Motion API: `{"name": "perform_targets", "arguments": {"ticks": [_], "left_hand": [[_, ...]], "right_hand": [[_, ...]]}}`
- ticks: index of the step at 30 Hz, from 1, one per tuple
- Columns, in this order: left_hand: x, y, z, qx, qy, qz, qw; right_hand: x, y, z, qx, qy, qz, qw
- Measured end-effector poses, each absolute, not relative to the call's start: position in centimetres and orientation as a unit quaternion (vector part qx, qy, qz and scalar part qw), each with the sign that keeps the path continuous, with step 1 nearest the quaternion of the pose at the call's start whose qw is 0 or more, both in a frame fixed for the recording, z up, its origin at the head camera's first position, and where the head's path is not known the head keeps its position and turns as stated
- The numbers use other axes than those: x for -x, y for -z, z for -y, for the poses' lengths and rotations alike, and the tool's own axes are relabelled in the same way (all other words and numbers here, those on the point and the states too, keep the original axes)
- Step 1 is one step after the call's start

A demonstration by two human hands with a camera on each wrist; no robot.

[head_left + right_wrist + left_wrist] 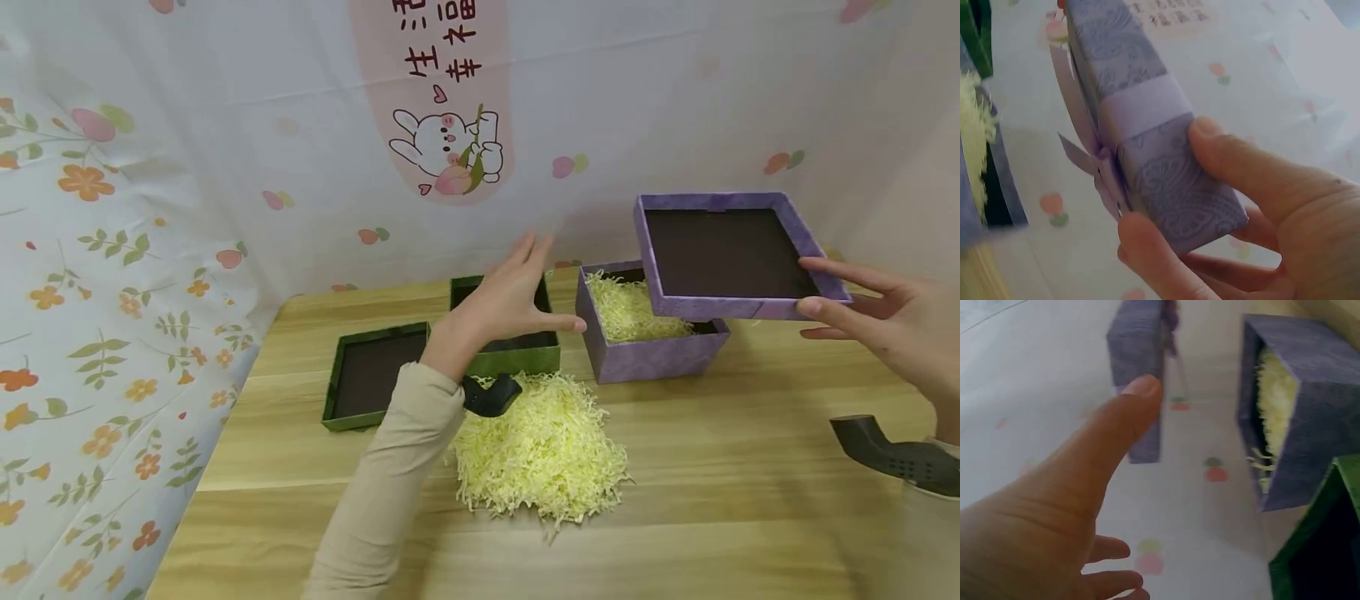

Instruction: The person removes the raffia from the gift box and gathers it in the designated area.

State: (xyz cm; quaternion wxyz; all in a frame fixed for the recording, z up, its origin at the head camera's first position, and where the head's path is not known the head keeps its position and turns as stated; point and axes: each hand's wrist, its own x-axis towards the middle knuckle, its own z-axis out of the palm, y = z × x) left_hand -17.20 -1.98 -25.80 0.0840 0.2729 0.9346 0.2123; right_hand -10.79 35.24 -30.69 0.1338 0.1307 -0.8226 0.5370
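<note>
My right hand (885, 317) grips a purple box lid (746, 308) by its right edge, thumb on one side and fingers on the other. The lid is raised and tilted, its dark inside facing me; a ribbon bow (1107, 165) hangs from its outer face in the right wrist view. Below it stands the purple box (652, 360), partly filled with pale yellow paper shreds (626, 308). My left hand (510, 304) is held in the air above the green box (517, 360), fingers extended and thumb pointing toward the purple box. It holds nothing.
A heap of yellow paper shreds (540, 450) lies on the wooden table (712, 500) in front of the green box. To the left is a green lid (375, 371), dark inside up. Printed cloth (600, 92) hangs behind and at the left.
</note>
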Motion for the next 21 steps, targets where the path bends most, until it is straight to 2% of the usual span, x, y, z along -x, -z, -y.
{"name": "perform_targets", "arguments": {"ticks": [3,6,9,21], "left_hand": [[19.0,26.2,1.1,-0.29,-0.16,-0.935,0.129],[20.8,27.7,-0.1,-0.299,-0.142,-0.927,0.179],[22.3,29.2,-1.4,-0.295,-0.124,-0.924,0.208],[24.0,31.1,-4.1,-0.289,-0.033,-0.934,0.205]], "right_hand": [[10.7,30.8,-36.4,-0.116,-0.515,0.838,0.141],[10.5,31.5,-37.4,-0.09,-0.507,0.848,0.125],[10.1,32.3,-38.5,-0.07,-0.498,0.857,0.111],[10.7,36.7,-44.5,-0.047,-0.508,0.857,0.07]]}}
